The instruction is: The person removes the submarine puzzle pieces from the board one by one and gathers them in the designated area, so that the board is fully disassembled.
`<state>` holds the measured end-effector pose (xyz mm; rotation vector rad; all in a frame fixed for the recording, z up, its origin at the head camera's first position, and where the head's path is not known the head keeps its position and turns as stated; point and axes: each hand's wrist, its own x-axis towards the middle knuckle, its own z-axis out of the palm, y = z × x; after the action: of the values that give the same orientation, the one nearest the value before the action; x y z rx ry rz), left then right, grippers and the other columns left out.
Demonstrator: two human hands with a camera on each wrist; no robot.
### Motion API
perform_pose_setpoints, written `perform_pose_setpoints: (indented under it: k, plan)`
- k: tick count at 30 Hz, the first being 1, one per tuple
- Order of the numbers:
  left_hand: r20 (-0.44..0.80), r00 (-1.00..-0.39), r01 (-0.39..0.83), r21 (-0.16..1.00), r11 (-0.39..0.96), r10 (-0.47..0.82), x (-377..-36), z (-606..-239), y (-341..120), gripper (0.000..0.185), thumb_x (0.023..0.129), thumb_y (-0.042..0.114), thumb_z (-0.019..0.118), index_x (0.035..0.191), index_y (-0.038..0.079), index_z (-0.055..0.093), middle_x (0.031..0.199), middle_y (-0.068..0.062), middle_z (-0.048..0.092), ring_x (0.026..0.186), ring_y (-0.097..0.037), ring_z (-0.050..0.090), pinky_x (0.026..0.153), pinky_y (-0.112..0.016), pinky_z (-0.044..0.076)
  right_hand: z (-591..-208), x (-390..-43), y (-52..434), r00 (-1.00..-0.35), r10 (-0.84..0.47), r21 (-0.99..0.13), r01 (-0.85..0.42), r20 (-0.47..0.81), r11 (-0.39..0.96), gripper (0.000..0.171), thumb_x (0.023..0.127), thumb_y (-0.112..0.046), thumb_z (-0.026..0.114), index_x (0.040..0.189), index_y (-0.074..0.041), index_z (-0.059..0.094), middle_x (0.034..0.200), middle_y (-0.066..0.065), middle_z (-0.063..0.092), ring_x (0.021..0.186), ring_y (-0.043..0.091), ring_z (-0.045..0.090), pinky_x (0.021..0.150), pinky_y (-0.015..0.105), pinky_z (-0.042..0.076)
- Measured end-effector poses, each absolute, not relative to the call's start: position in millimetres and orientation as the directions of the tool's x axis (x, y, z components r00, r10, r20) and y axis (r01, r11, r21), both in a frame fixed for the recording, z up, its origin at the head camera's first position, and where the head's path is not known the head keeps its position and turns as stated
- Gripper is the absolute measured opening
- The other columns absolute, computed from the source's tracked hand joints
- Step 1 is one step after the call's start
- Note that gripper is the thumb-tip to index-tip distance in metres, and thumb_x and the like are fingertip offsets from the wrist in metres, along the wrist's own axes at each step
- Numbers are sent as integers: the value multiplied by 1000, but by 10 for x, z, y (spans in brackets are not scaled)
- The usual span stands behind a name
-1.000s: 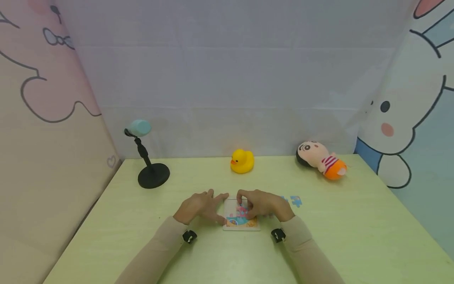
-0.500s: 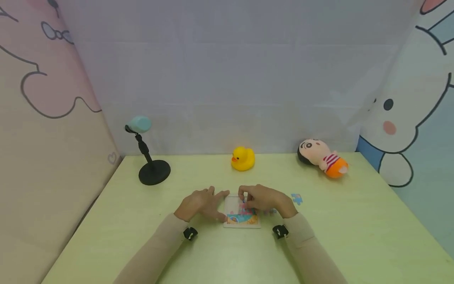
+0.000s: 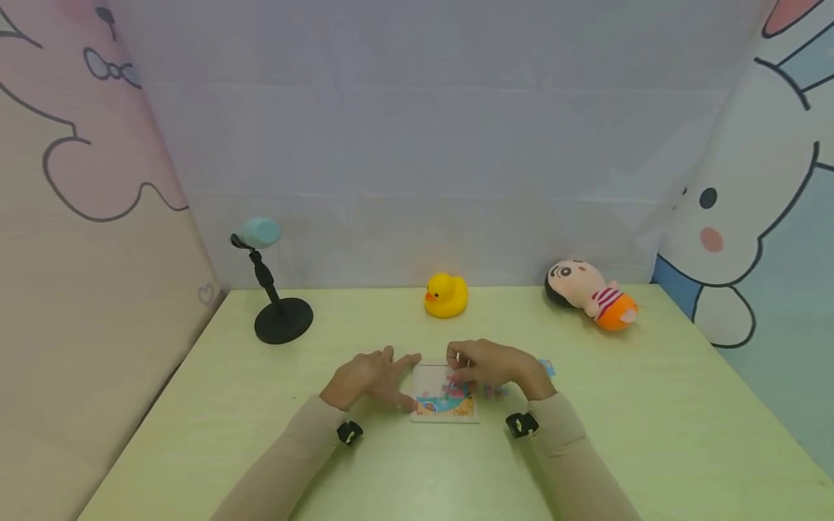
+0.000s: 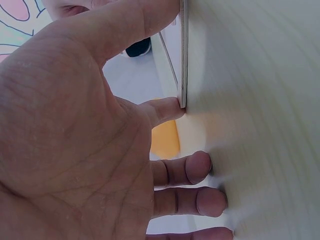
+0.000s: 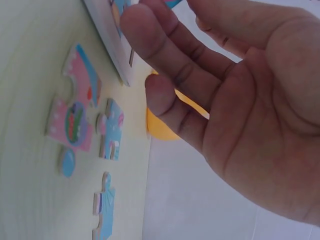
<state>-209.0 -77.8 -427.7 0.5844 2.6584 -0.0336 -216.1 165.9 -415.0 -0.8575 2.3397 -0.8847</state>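
Note:
A square jigsaw tray [image 3: 428, 378] lies on the table, with joined picture pieces [image 3: 444, 407] along its near side and bare base at the upper left. My left hand [image 3: 373, 380] braces the tray's left side, thumb by the near corner and index finger at the far one. In the left wrist view its other fingertips [image 4: 199, 167] rest on the tabletop. Over the tray's right part, my right hand [image 3: 491, 363] pinches a puzzle piece, of which only a blue bit [image 5: 173, 3] shows in the right wrist view; the fingers hide the rest.
Loose pieces lie right of the tray: a pink one [image 5: 75, 112], a blue one [image 5: 113, 131] and another blue one [image 5: 106, 212]. Farther back stand a black-based lamp-like stand [image 3: 283, 320] and a yellow rubber duck [image 3: 446, 295]; a plush doll [image 3: 591, 293] lies at the right.
My right hand has shifted a little to the right across the tray, uncovering more of the pink picture there. My left hand stays at the tray's left side.

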Motion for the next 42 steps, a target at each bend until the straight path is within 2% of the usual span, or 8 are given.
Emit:
perform_pose_setpoints:
  k: [7,14,17,23,27,34,42]
  plan:
    - [-400,-825,409,66,910,400,-2089,-4270,-775,88,82,68,67,156,34,33,131,-15,48,102,-26,54,80,-45,51,-4121,-2178,1741,-693,-677,-743,-312,-248,592,7,103,-8,57,99,-8,51,88,15,66,59,38,65,53,48,54]
    - [-407,-817,415,78,907,409,-2113,-4290,-788,87,83,67,67,156,33,32,132,-15,47,102,-25,53,81,-45,50,-4086,-2227,1896,-694,-690,-732,-359,-207,580,7,99,-6,61,95,-4,56,75,11,62,58,27,59,60,31,49]
    - [-411,-815,413,81,907,408,-2119,-4290,-793,87,84,66,66,156,33,32,134,-16,46,104,-26,53,82,-45,50,-4071,-2248,1967,-707,-680,-718,-369,-196,590,7,98,-7,63,94,-5,58,74,10,63,62,25,58,60,28,44]
    - [-423,-809,412,88,907,408,-2121,-4272,-789,86,85,65,65,157,32,30,138,-16,45,108,-27,53,83,-45,50,-4068,-2269,2090,-734,-650,-707,-351,-199,614,6,98,-8,63,94,-7,59,71,14,58,60,19,50,55,28,39]
    - [-423,-808,412,91,907,410,-2113,-4265,-776,87,85,65,66,157,32,31,136,-16,45,106,-26,53,81,-45,50,-4076,-2268,2159,-735,-647,-713,-343,-202,612,6,98,-8,63,93,-6,60,71,12,55,58,13,46,54,28,38]
    - [-400,-817,420,81,904,415,-2128,-4330,-800,87,83,67,66,156,32,32,131,-15,47,100,-24,53,78,-43,49,-4099,-2292,2260,-741,-632,-681,-344,-227,646,6,96,-8,66,92,-7,61,72,3,55,62,12,47,57,28,39]
    - [-407,-814,414,94,906,414,-2093,-4258,-784,86,84,64,68,156,32,33,131,-15,47,101,-25,53,79,-45,50,-4081,-2272,2341,-744,-609,-654,-319,-275,685,5,95,-6,66,91,-7,63,74,0,55,65,13,49,59,28,39]
